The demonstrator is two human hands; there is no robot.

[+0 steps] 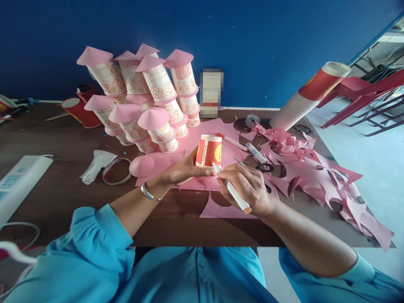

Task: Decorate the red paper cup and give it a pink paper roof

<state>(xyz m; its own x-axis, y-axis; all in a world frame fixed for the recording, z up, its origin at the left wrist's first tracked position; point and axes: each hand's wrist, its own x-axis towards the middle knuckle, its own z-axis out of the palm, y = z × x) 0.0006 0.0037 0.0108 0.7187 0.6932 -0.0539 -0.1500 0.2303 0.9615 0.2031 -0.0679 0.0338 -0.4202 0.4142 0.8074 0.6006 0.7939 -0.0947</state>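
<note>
My left hand [186, 169] grips a red and white paper cup [208, 150] from its left side and underneath, above the pink paper [186, 155]. Between the fingers of my right hand [244, 185] is a white marker [235, 194] with an orange end. The marker's tip meets or nearly meets the cup's lower right edge; I cannot tell which. Left of the cup stand several stacked white paper cups [159, 84] with pink cone roofs and drawn flowers. Behind my right hand lie a red and white marker [232, 142], a glue stick [255, 152] and black-handled scissors [264, 168].
Pink paper scraps [303, 168] spread over the right side. A tall cup stack [296, 105] leans at the back right. On the left are a roll of tape [116, 171], a crumpled white wrapper [97, 165], a power strip [22, 183] and red cups [81, 112]. A blue wall [252, 54] closes the back.
</note>
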